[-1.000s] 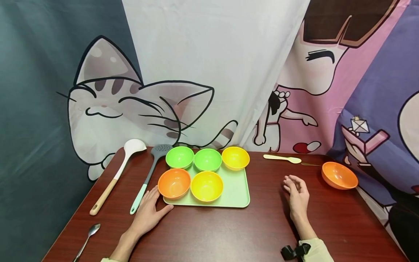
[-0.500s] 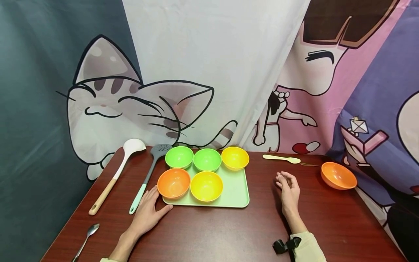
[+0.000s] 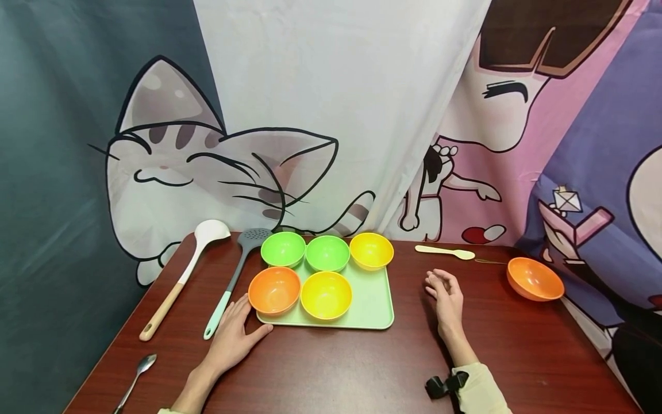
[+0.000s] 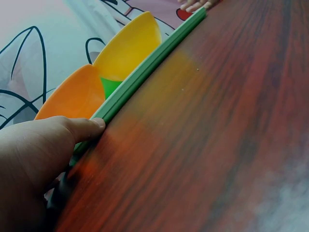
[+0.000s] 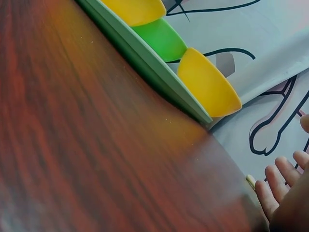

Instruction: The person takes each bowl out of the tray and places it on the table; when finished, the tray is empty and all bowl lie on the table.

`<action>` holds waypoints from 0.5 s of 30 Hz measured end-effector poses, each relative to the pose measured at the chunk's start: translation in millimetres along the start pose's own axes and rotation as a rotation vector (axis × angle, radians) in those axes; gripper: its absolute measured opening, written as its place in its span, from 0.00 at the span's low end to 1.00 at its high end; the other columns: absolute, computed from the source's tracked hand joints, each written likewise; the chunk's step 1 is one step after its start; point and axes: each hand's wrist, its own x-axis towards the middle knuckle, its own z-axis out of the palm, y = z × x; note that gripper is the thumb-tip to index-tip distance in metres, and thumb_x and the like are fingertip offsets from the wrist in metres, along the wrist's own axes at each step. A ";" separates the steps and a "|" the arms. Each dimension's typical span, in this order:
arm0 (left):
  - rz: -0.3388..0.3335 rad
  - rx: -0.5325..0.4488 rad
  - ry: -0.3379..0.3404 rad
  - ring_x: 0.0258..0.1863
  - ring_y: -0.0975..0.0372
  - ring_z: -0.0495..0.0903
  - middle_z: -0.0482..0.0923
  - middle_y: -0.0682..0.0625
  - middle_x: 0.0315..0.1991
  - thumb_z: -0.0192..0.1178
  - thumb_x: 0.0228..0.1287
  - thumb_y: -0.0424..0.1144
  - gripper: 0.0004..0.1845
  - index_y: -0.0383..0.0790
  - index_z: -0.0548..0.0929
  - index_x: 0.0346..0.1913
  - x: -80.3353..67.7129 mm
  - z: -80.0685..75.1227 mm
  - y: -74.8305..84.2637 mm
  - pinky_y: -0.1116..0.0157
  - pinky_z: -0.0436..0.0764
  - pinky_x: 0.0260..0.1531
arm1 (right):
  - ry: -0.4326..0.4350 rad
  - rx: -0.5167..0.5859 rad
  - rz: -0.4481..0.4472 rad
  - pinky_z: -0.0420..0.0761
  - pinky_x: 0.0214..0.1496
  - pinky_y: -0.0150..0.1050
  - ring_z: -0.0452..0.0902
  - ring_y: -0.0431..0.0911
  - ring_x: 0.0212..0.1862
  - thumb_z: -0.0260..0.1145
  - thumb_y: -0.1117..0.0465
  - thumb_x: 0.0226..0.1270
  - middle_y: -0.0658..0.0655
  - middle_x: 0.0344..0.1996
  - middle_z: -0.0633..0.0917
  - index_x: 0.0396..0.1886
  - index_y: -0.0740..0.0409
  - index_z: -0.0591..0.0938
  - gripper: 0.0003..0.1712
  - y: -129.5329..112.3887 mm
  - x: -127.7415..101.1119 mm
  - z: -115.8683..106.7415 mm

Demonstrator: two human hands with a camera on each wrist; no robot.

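Observation:
A pale green tray (image 3: 373,300) bears two green bowls (image 3: 283,249), two yellow bowls (image 3: 326,295) and an orange bowl (image 3: 274,291). My left hand (image 3: 233,333) lies at its front left corner, fingers extended along the left side beside the orange bowl. In the left wrist view the thumb (image 4: 91,126) touches the tray's front rim. Right of the tray, my right hand (image 3: 449,299) is held over the table with loosely bent fingers and nothing in them. The right wrist view shows those fingers (image 5: 276,182) apart, near the end of a pale yellow spoon (image 5: 250,181).
Left of the tray lie a white ladle (image 3: 188,270) with a wooden handle, a grey slotted turner (image 3: 241,270) and a metal spoon (image 3: 138,376). Another orange bowl (image 3: 535,279) sits at the table's right edge. A printed curtain (image 3: 310,115) hangs behind the table.
My right hand has moved left, closer to the tray, still holding nothing. The left hand stays at the tray's corner, and the bowls and utensils keep their places.

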 end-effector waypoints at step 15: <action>-0.004 -0.001 -0.008 0.73 0.43 0.63 0.66 0.32 0.71 0.70 0.59 0.56 0.46 0.30 0.67 0.72 1.1 -0.5 -1.5 0.41 0.53 0.74 | -0.043 -0.005 0.034 0.84 0.47 0.29 0.83 0.37 0.45 0.61 0.61 0.74 0.42 0.42 0.86 0.60 0.69 0.72 0.21 0.8 2.4 16.7</action>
